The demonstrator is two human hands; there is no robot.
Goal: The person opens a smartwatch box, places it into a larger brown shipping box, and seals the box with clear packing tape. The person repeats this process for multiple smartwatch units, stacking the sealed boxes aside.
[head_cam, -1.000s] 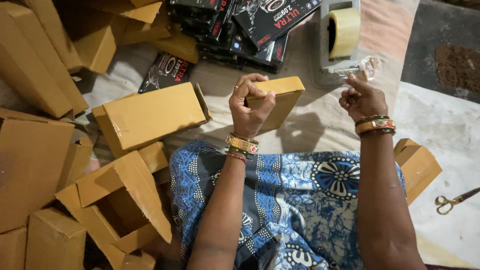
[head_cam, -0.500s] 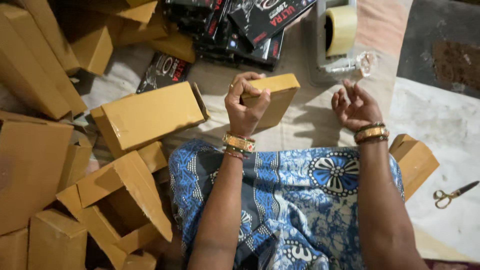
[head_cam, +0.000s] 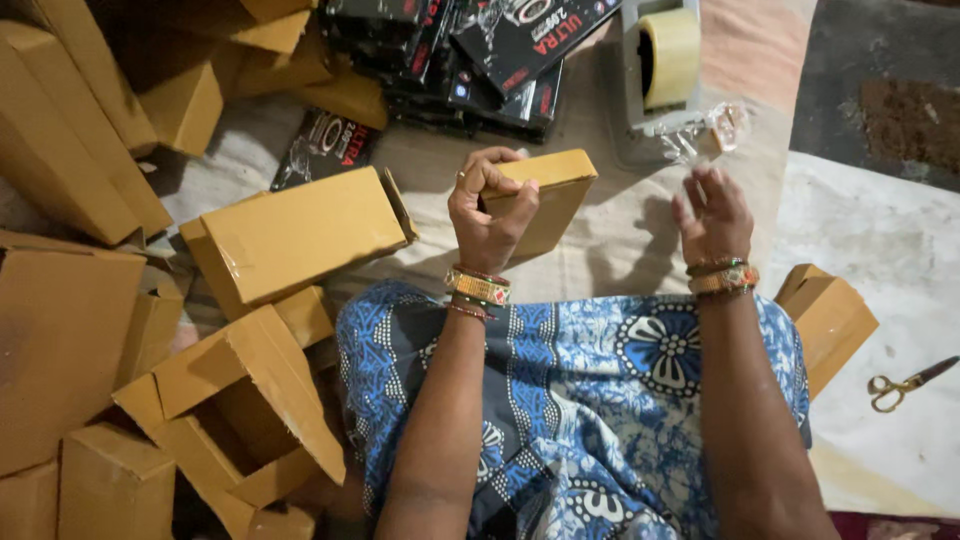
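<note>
Here your left hand [head_cam: 488,215] is clamped on the small box [head_cam: 545,195], fingers curled over its near end and thumb behind, its long axis running up and to the right, away from your lap. Your right hand [head_cam: 712,215] holds nothing, fingers loosely spread and raised. It is apart from the box and just below the crumpled tape end [head_cam: 705,130] at the dispenser [head_cam: 660,65], nearer to that than your left.

Floor cloth [head_cam: 620,240]: cardboard boxes [head_cam: 300,235], black packs [head_cam: 480,50], tape dispenser [head_cam: 660,60]; scissors [head_cam: 905,382] rt.
</note>
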